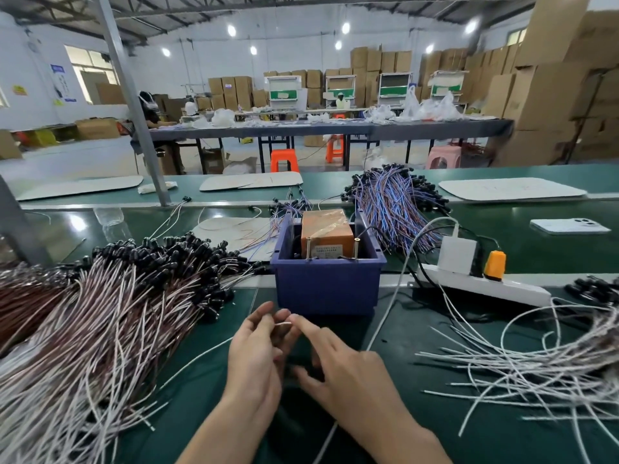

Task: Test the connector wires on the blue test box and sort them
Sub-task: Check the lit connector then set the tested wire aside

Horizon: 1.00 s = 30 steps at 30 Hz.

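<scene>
The blue test box [326,289] stands at the middle of the green bench, with an orange taped unit and two upright metal posts inside. Just in front of it my left hand [256,356] and my right hand [345,366] meet. Between their fingertips is the short bare end of a thin wire [284,324], pinched by my left fingers while my right index finger touches it. A big heap of white and brown connector wires [100,316] with black plugs lies to the left. To the right lies a looser heap of white wires [542,356].
A white power strip [482,286] with a white charger and an orange plug lies right of the box. Blue and purple wires [395,199] are piled behind it. A white phone [569,226] lies at the far right. Stools, tables and stacked cartons fill the background.
</scene>
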Motion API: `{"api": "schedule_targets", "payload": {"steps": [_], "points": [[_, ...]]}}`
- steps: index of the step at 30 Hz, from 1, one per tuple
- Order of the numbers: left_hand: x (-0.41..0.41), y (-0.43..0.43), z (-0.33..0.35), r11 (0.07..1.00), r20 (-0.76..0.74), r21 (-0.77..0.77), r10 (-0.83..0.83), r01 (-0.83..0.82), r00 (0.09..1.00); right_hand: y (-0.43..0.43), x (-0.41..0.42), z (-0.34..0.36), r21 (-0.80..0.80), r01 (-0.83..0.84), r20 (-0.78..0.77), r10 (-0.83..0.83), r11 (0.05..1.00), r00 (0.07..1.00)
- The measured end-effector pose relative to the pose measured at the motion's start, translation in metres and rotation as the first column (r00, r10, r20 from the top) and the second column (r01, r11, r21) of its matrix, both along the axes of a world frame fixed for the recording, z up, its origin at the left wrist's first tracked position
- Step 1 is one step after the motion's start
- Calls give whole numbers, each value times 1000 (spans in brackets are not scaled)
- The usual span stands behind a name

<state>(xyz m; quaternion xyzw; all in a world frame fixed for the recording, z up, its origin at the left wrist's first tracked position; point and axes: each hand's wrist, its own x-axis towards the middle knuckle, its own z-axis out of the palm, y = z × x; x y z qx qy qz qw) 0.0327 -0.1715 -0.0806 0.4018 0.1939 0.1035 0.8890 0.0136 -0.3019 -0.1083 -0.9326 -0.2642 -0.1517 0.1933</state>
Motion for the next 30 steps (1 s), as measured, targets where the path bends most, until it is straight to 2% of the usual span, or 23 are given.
{"api": "schedule_targets", "payload": {"steps": [4,6,10,11,12,13,15,16,17,21,22,24,26,28,30], "points": [[1,1,2,1000,-9,1,-23,23,1000,1,0,-3,22,119,231,-121,993,965],[0,2,1,999,-15,21,-38,39,999,1,1,-7,72,127,277,-142,989,950],[6,13,1,991,-36,125,45,-40,998,-4,2,-10,300,112,130,-157,947,979],[6,18,2,981,-28,180,76,-70,997,-5,2,-9,350,123,82,-162,929,983],[6,24,0,948,-12,302,111,-102,994,-7,3,-9,375,130,46,-158,918,986],[5,30,-3,859,21,493,145,-136,989,-7,3,-10,377,127,18,-144,917,989],[1,36,-11,497,137,848,130,-184,982,-6,2,-12,342,84,-37,-76,936,996],[0,35,-15,324,163,928,97,-186,982,-5,2,-12,331,64,-62,-46,942,997],[1,32,-19,213,168,960,75,-180,983,-5,1,-13,337,56,-73,-33,940,997],[9,24,-27,-72,118,991,46,-115,992,-9,2,-12,448,77,-114,-29,891,993],[8,24,-29,-111,80,991,8,-78,997,-10,2,-11,477,85,-132,-24,875,991],[5,25,-27,-127,-3,992,-108,-11,994,-10,3,-10,527,107,-158,-27,843,987],[-3,25,-22,-148,-26,989,-266,-14,964,-11,3,-8,584,124,-167,-31,802,985],[-14,21,-17,-170,-21,984,-415,-55,910,-12,4,-4,717,155,-236,27,679,971],[-22,15,-15,-170,-71,985,-530,-24,845,-14,5,3,846,215,-333,168,488,928]]}}
